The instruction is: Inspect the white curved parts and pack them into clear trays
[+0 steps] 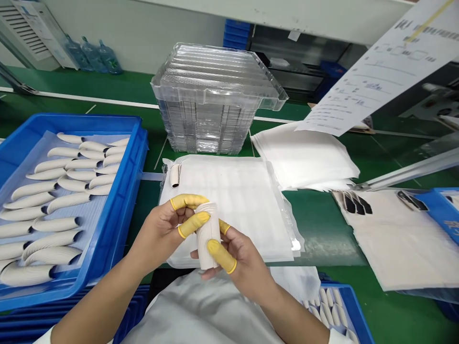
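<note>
A cream-white, curved shell-like part (205,234) with fine ribs stands nearly upright between my two hands, in front of my body. My left hand (168,222) pinches its upper end with thumb and forefinger, both in yellow finger cots. Lower down, my right hand (240,255) grips the same part, its yellow-cotted thumb pressed on the near face and its other fingers partly hidden behind. Beneath and beyond them lies a padded white sheet (233,191) in clear plastic. On its far left corner rests a small cream part (175,176) with a dark open end.
A blue tray (138,157) on the left holds rows of similar cream parts. Behind the sheet stands a stack of clear plastic trays (211,114), with white sheets (308,153) to its right. Dark pieces (356,204) lie farther right. A printed paper (380,71) hangs overhead.
</note>
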Action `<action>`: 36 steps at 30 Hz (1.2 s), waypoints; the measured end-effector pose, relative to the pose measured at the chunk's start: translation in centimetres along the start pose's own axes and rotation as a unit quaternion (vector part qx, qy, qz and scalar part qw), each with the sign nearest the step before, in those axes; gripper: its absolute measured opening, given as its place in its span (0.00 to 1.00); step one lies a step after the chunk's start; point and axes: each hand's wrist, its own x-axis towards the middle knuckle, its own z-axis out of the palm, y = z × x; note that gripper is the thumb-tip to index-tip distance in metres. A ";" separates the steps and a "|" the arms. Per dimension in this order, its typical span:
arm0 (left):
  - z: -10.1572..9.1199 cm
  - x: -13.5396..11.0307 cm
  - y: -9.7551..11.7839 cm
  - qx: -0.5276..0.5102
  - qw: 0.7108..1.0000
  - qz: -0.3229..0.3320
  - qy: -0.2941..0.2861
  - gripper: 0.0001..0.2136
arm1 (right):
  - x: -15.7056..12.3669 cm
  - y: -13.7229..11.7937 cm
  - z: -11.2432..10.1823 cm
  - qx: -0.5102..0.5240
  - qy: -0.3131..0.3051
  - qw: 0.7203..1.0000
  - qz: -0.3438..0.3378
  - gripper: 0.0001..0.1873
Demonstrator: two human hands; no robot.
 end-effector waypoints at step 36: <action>1.0 3.7 0.9 -0.127 0.981 -0.143 -0.015 0.19 | -1.4 0.0 -0.4 -0.085 0.038 0.991 -0.091 0.56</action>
